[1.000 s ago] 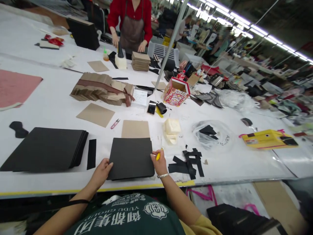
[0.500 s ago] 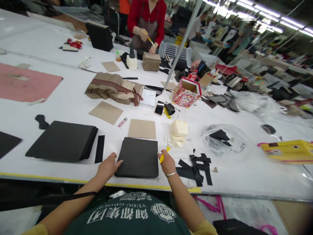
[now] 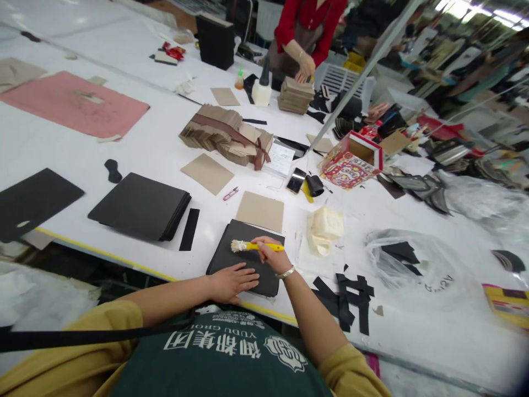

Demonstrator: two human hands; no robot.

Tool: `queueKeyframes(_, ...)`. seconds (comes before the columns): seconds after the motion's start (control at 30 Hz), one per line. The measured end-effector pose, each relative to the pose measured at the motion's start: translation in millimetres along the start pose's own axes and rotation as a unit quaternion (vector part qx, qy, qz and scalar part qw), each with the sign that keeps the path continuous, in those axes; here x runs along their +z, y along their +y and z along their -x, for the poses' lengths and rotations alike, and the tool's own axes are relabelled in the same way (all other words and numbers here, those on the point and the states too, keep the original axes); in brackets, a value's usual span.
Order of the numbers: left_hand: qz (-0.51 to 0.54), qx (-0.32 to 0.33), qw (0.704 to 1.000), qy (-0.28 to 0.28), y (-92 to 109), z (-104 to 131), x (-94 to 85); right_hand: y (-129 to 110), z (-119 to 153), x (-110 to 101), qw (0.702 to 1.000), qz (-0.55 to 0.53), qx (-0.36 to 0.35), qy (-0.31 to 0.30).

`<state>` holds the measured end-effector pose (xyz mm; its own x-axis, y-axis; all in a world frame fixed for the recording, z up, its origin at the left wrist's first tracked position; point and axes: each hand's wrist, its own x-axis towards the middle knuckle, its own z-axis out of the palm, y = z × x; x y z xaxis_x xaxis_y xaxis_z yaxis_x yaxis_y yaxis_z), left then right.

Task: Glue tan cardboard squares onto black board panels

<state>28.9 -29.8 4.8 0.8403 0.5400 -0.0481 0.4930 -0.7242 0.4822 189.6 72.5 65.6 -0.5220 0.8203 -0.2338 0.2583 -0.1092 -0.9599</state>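
My right hand (image 3: 269, 253) grips a yellow-handled brush (image 3: 252, 246) above a stack of black square sheets (image 3: 231, 245); the whitish bristles point left. Fingers spread, my left hand (image 3: 234, 282) lies on the lower left part of that stack. Just behind the stack is a tan board (image 3: 260, 211). To its right stands a cream-coated container (image 3: 325, 230). A black strip (image 3: 189, 229) and another pile of black sheets (image 3: 138, 207) lie to the left.
Black strips (image 3: 345, 298) and a plastic bag (image 3: 407, 262) lie to the right. Farther back are pink snips (image 3: 230, 193), a phone (image 3: 296, 180), a patterned red box (image 3: 351, 162) and bundled tan pieces (image 3: 225, 135). A person in red works across the table, behind a slanted metal pole (image 3: 363, 74).
The brush has swung from upright beside the stack to level over it. My left hand has moved from the stack's left edge onto its surface. The camera view has shifted left.
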Motion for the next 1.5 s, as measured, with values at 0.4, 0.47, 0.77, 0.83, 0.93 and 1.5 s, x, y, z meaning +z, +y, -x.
queueKeyframes(0.4, 0.000, 0.010, 1.000, 0.024, -6, 5, 8.0, -2, -29, 32, 0.977, 0.118, -0.065, -0.166)
queueKeyframes(0.47, 0.006, 0.011, 1.000, 0.018, -6, 5, 7.4, 1, -36, 28, 0.978, 0.141, -0.065, -0.140)
queueKeyframes(0.77, 0.014, 0.007, 1.000, 0.007, -5, 4, 5.8, 16, -59, 6, 0.986, 0.130, 0.010, 0.104)
queueKeyframes(0.83, 0.011, 0.002, 1.000, 0.006, -4, 3, 6.7, 21, -51, -2, 0.983, 0.125, 0.027, 0.130)
queueKeyframes(0.93, 0.006, -0.001, 1.000, 0.006, -4, 3, 7.9, 29, -29, -29, 0.974, 0.126, 0.066, 0.178)
queueKeyframes(1.5, -0.007, -0.010, 1.000, -0.022, -3, -2, 12.0, 46, 113, -15, 0.935, 0.186, 0.103, 0.283)
